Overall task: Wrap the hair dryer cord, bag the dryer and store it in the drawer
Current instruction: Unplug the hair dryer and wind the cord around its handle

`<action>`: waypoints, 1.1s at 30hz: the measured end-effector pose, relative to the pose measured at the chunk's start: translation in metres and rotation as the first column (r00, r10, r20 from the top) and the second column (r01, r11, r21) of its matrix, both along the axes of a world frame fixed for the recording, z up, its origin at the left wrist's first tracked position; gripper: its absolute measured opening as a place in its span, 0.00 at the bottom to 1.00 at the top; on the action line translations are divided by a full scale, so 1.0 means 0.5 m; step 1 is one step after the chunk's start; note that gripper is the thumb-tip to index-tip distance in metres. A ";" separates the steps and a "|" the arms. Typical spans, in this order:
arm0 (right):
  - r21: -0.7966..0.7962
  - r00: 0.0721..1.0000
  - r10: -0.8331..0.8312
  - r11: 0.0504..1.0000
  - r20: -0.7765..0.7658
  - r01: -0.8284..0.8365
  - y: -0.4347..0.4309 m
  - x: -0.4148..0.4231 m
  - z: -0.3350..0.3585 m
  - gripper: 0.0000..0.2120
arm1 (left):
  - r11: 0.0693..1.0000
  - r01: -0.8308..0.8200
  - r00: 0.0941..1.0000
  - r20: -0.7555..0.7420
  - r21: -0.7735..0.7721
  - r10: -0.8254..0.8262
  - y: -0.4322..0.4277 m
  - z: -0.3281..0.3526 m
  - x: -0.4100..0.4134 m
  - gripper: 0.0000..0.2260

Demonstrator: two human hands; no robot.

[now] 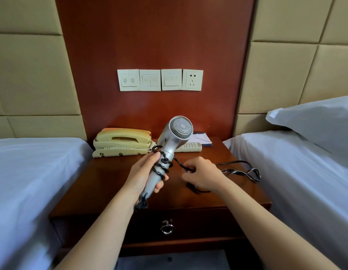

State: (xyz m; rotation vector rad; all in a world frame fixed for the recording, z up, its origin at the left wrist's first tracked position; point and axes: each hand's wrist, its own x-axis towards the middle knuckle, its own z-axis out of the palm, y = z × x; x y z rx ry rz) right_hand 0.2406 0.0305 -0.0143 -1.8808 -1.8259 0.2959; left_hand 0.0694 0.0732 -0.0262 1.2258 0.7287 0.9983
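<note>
A: Dryer [175, 136] attitude?

B: Held above the tabletop [110, 184], in front of the phone [120, 143]. The handle's long axis was tilted, butt low and toward the person, head up and away. The rear grille faced the camera and the nozzle end pointed away toward the back left, mostly hidden.

A: Left grip?

B: The left hand [144, 176] was closed round the handle, thumb on top and fingertips showing on the right side. Several turns of cord [245, 172] lay round the handle.

A: Right grip?

B: The right hand [202, 176] was curled, pinching the cord just right of the handle. A short span ran between handle and fingers.

A: Slack?

B: Looped on the tabletop right of the right hand, near the bed [305, 182]. A short cord tail hung at the handle butt by the left wrist.

A: Drawer [198, 225]?

B: Shut, ring pull hanging at centre.
</note>
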 end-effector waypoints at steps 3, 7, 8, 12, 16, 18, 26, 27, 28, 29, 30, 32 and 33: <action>0.021 0.959 0.026 0.999 0.281 -0.034 -0.011 -0.011 -0.005 0.02 | 0.998 -0.040 0.996 0.079 -0.047 0.043 0.003 0.005 0.006 0.27; 0.105 0.866 0.057 0.986 0.497 -0.126 -0.013 -0.023 -0.013 0.09 | 0.989 -0.138 0.983 0.111 -0.058 0.144 -0.001 0.004 0.007 0.26; 0.096 0.849 0.065 0.986 0.525 -0.136 -0.013 -0.024 -0.013 0.11 | 0.983 -0.178 0.977 0.109 -0.049 0.182 -0.005 0.003 0.010 0.22; 0.067 0.838 0.110 0.983 0.534 -0.172 -0.015 -0.019 -0.004 0.14 | 0.955 -0.296 0.949 0.101 -0.031 0.298 -0.013 0.002 0.028 0.15; -0.002 0.849 0.141 0.987 0.509 -0.162 -0.028 -0.028 0.006 0.12 | 0.914 -0.405 0.914 0.012 -0.024 0.405 -0.012 0.006 0.035 0.14; -0.039 0.855 0.148 0.988 0.497 -0.149 -0.038 -0.038 0.013 0.11 | 0.892 -0.452 0.891 -0.048 0.014 0.452 -0.009 0.006 0.035 0.13; 0.104 0.759 0.092 0.973 0.644 -0.206 -0.058 -0.056 0.023 0.08 | 0.801 -0.469 0.757 -0.298 0.372 0.582 -0.005 0.008 0.038 0.10; 0.108 0.748 0.091 0.971 0.658 -0.214 -0.058 -0.057 0.023 0.09 | 0.784 -0.455 0.729 -0.330 0.422 0.600 -0.003 0.006 0.037 0.11; 0.112 0.739 0.091 0.969 0.667 -0.220 -0.057 -0.059 0.022 0.10 | 0.771 -0.435 0.700 -0.364 0.466 0.615 -0.002 0.006 0.036 0.13; 0.114 0.734 0.093 0.967 0.673 -0.227 -0.057 -0.061 0.020 0.10 | 0.762 -0.413 0.667 -0.405 0.499 0.626 -0.001 0.004 0.033 0.14; 0.115 0.738 0.097 0.966 0.668 -0.231 -0.056 -0.062 0.016 0.10 | 0.759 -0.388 0.631 -0.450 0.522 0.632 -0.001 0.002 0.031 0.14; 0.125 0.819 0.104 0.970 0.564 -0.210 -0.051 -0.062 0.007 0.07 | 0.777 -0.316 0.570 -0.546 0.544 0.614 -0.003 -0.003 0.024 0.14; 0.117 0.884 0.106 0.977 0.455 -0.178 -0.046 -0.060 0.001 0.05 | 0.788 -0.267 0.540 -0.592 0.555 0.599 -0.006 -0.006 0.021 0.14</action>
